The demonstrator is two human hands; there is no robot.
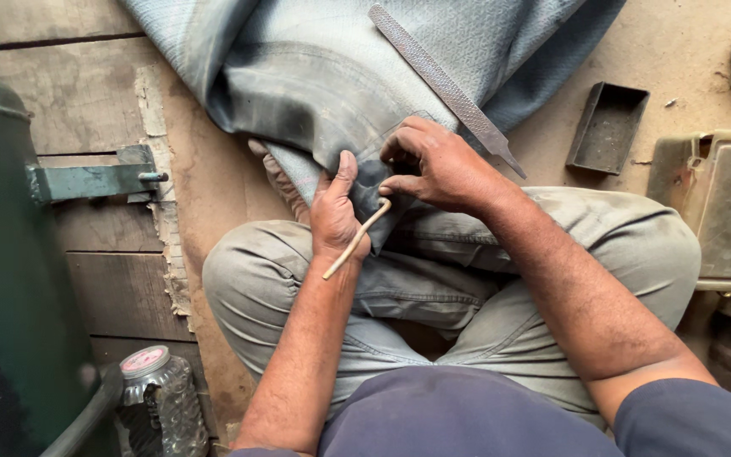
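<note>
Rubber, grey and floppy, the tube (323, 76) is draping from the floor (695, 51) onto the person's lap. Left hand (334, 211) is pressing a fold flat, fingers together; right hand (435, 165) is pinching a thin bent stick (355, 239) against it. It looks soft, grippable at the fold.

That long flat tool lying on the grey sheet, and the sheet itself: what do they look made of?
The flat tool looks like dull grey steel: a rough toothed face narrowing to a bare pointed end, like a file. The grey sheet seems to be rubber, matte and scuffed, folding in thick soft creases where both hands grip it, though coated fabric is possible.
</note>
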